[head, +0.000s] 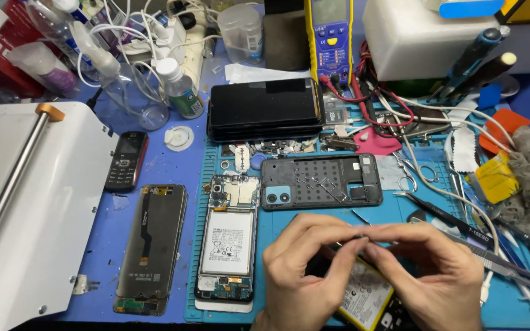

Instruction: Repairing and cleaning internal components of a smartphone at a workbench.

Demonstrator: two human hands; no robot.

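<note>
The small part [363, 236] sits right between my two grips, pinched at the fingertips where my left hand [305, 276] and my right hand [427, 276] meet; it is so small and so covered by the fingers that I cannot tell its shape, only that it looks thin and dark, and its long axis seems to run from one hand to the other, left to right. Both grips are narrow, thumb pressed against forefinger, and both close on this same part, so neither hand is nearer than the other. Directly under my grip lies an opened phone [363, 294] with a yellow-edged battery; its long axis runs slanted away under my right hand, and my wrists hide most of it. Just beyond my fingertips, further from me, lies a dark back cover [320, 182] with a blue camera block, lengthwise across. To the left of my left hand is another opened phone [227, 245] with a white battery, upright toward me, and further left a bare screen panel [153, 248]. To the right of my right hand lie tweezers [461, 224], pointing toward my grip, on the blue mat [277, 220] of the table.
</note>
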